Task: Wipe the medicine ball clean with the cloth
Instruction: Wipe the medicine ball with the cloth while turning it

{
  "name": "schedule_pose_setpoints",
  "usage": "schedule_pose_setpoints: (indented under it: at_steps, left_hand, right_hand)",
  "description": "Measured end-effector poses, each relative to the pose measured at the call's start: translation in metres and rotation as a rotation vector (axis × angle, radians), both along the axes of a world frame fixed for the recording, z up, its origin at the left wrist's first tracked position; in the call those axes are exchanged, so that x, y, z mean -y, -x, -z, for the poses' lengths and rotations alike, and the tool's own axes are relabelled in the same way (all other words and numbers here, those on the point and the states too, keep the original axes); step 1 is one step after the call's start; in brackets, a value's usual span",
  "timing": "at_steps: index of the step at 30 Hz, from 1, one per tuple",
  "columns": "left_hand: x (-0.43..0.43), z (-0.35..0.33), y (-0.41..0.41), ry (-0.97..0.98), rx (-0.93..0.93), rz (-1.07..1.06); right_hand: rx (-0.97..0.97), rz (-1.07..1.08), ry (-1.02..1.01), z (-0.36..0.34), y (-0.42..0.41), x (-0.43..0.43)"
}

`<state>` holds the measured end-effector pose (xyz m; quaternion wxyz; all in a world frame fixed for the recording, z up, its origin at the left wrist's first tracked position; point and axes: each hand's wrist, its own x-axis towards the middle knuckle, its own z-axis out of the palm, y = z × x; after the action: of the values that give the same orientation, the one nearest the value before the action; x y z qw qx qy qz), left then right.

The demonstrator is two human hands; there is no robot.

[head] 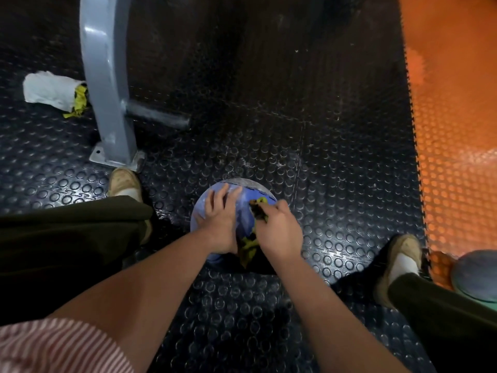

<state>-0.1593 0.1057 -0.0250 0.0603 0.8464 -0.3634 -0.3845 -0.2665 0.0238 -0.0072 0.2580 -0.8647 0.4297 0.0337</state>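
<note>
Nearest the camera: striped sleeve (53,345) at lower left, both bare forearms reaching forward and down. Left hand (219,224) lies flat on the near-left side of the medicine ball (243,214), fingers straight and slightly apart, holding nothing. Right hand (279,230) sits on the ball's right side, fingers curled and clamped on a yellow-and-dark cloth (248,246); the cloth is pressed to the ball and trails down between the two hands. Ball is blue and rests on the black studded floor mat (242,305), between two tan shoes (125,181). Second, grey ball (476,275) at right edge. Beyond: grey metal post (107,76), white towel bundle (48,91) left of it, orange mat (457,130) at right.
</note>
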Motion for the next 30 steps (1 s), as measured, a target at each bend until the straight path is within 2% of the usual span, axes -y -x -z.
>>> schedule_pose_setpoints:
  at_steps: [7,10,12,14,20,23,30]
  left_hand:
    - [0.005,0.0,0.0,-0.003,0.003,-0.014]
    - [0.007,0.001,-0.004,0.034,-0.032,-0.045]
    - [0.008,-0.002,-0.005,0.024,-0.047,-0.033]
    - [0.009,-0.005,-0.003,0.008,-0.043,-0.015]
    - [0.011,-0.003,0.009,-0.035,-0.038,0.011]
    - [0.014,-0.001,0.005,-0.017,-0.053,-0.026]
    - [0.01,0.005,-0.004,0.07,-0.077,-0.053]
  right_hand:
    - [-0.109,-0.079,-0.003,-0.01,-0.041,0.032]
    - [-0.055,-0.07,0.015,-0.006,-0.009,0.006]
    - [0.069,-0.061,0.042,0.0,0.018,-0.019]
    - [0.109,-0.03,0.047,0.004,0.027,-0.027]
    - [-0.01,0.014,0.044,-0.003,-0.033,0.022]
    - [-0.078,-0.008,-0.042,-0.006,-0.048,0.032]
    - [0.139,-0.03,0.03,0.008,0.026,-0.03]
